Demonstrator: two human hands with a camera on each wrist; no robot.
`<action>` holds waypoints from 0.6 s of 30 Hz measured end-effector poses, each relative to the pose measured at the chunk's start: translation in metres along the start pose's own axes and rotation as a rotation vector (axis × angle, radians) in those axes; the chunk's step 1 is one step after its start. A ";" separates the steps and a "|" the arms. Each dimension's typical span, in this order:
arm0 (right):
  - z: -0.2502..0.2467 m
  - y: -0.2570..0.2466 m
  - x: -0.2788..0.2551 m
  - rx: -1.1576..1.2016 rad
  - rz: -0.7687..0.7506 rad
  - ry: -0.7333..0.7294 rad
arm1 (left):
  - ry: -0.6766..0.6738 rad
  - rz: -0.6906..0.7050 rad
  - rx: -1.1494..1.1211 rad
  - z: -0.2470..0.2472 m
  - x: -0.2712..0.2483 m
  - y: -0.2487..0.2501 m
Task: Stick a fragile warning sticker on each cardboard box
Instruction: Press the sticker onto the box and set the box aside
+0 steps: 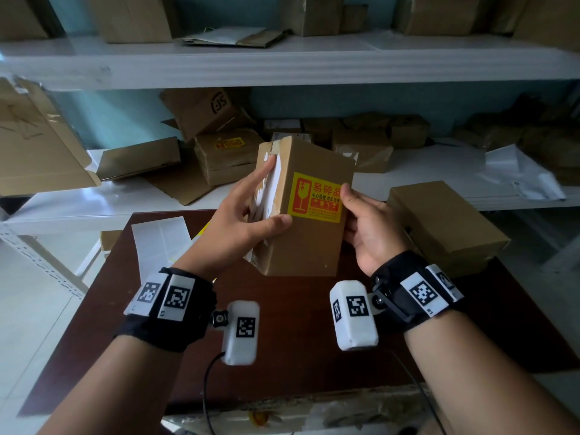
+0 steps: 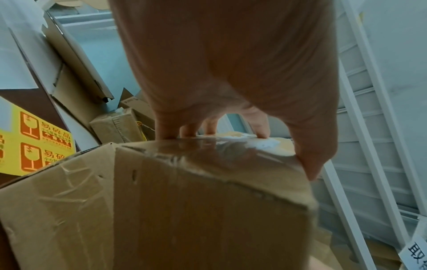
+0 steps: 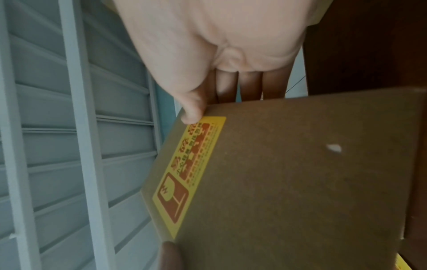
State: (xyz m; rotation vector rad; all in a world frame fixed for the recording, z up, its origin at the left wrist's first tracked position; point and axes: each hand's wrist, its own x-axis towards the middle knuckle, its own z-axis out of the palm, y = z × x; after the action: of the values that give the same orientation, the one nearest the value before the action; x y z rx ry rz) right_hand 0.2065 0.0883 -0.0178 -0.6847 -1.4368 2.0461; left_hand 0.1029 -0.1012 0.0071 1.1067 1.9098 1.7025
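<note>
From the head, my left hand (image 1: 248, 215) and right hand (image 1: 365, 227) clasp the upright cardboard box (image 1: 301, 211) above the surface (image 1: 157, 324), its fragile sticker (image 1: 315, 197) facing me.

Left wrist: fingers (image 2: 166, 127) press its taped side.

Right wrist: my thumb (image 3: 191, 111) pins the sticker's near corner.

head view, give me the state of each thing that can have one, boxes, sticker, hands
held box: lifted off the table, taped shut, sticker on
fragile sticker: stuck flat on the held box's front face
left hand: grips the held box's left side
right hand: grips its right edge, thumb beside the sticker
box on table: closed, no sticker in view
sticker sheet: lying on the table, stickers left
</note>
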 end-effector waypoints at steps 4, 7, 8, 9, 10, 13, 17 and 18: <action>-0.001 0.000 0.003 -0.018 0.007 0.012 | 0.012 -0.010 -0.026 0.002 0.000 0.000; 0.002 0.001 0.002 -0.055 -0.051 0.053 | 0.017 -0.004 -0.047 0.004 -0.001 0.000; 0.002 0.002 0.002 -0.073 -0.076 0.054 | 0.018 -0.005 -0.051 0.005 -0.001 0.000; 0.002 0.002 0.002 -0.082 -0.092 0.048 | 0.020 -0.009 -0.057 0.006 -0.001 0.000; 0.001 0.001 0.001 -0.081 -0.093 0.031 | 0.023 -0.014 -0.059 0.006 -0.001 -0.001; 0.000 -0.001 0.001 -0.075 -0.081 -0.049 | 0.022 -0.028 -0.073 0.005 -0.001 -0.003; -0.002 -0.004 -0.002 -0.103 -0.101 -0.176 | 0.050 -0.033 -0.086 0.001 0.000 -0.003; -0.003 -0.005 -0.003 -0.116 -0.112 -0.207 | 0.055 -0.036 -0.088 0.000 0.000 -0.004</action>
State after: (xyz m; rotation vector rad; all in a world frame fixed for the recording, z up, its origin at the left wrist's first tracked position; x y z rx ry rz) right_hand 0.2112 0.0894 -0.0140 -0.4359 -1.6815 2.0061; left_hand 0.1015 -0.1012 0.0039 0.9972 1.8563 1.7967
